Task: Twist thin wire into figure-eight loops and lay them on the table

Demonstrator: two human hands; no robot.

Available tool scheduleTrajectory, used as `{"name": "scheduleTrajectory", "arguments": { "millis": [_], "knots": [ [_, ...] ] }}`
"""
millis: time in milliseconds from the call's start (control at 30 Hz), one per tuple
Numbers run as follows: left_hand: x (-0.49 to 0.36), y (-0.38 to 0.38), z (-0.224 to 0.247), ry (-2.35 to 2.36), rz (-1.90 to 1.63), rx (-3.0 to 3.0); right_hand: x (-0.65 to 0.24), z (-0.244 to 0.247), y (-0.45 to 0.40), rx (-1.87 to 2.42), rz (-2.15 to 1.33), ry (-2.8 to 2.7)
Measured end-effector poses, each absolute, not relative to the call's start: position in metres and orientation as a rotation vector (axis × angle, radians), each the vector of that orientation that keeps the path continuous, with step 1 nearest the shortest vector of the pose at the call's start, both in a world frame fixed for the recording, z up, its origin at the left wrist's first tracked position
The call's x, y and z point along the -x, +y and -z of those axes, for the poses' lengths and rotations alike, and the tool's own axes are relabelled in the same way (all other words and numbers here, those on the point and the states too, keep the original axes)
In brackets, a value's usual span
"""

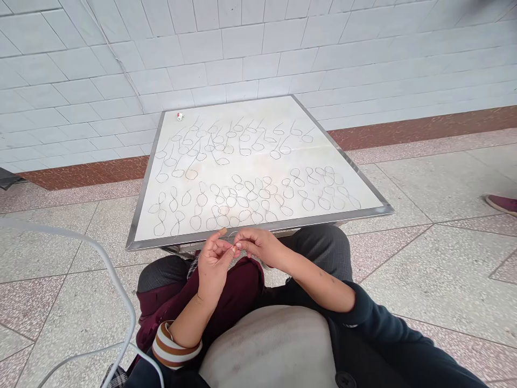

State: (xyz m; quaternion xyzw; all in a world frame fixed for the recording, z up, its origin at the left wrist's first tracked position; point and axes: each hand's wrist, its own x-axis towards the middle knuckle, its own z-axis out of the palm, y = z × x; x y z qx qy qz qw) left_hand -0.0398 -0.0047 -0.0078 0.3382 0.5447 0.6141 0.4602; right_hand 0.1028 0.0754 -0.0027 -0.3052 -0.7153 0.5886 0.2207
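Observation:
My left hand [213,267] and my right hand [262,247] meet in front of the table's near edge, fingertips pinched together. Between them is a thin wire [231,234], its curve showing just above the fingers; the rest is hidden by them. On the white table [250,167] lie many thin bent wires. Those in the far half are single loops with a straight tail [221,161]. Most in the near half are bent into figure-eights [195,222], some overlapping one another.
A small white-and-red object [180,116] sits at the table's far left corner. The table, with a grey metal rim [149,178], stands by a white tiled wall [242,43]. A pale curved tube [109,264] rises at my left. A person's shoe [503,205] shows far right.

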Motion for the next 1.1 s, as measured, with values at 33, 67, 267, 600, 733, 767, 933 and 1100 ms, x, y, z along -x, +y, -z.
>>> {"name": "scheduleTrajectory", "arguments": {
  "millis": [33,67,267,600,733,767,933,1100],
  "knots": [
    [0.04,-0.005,0.007,1.361,-1.503,-0.859,-0.103,0.002,0.076,0.845,-1.616,-1.987],
    [0.039,-0.006,0.005,1.38,-1.497,-0.884,-0.103,0.001,0.076,0.843,-1.601,-2.0],
    [0.04,-0.006,0.006,1.389,-1.501,-0.919,-0.102,0.002,0.076,0.701,-1.626,-1.973],
    [0.043,-0.005,0.007,1.307,-1.463,-0.806,-0.105,0.002,0.08,0.66,-1.859,-1.854],
    [0.042,-0.005,0.007,1.307,-1.445,-0.826,-0.104,-0.004,0.079,0.705,-1.896,-1.807],
    [0.042,-0.005,0.007,1.3,-1.443,-0.822,-0.104,-0.005,0.078,0.721,-1.883,-1.809],
    [0.043,-0.006,0.008,1.214,-1.405,-0.809,-0.105,-0.009,0.08,0.856,-1.681,-1.858],
    [0.043,-0.006,0.01,1.175,-1.327,-0.705,-0.106,-0.005,0.082,0.904,-1.368,-2.062]
  ]
}}
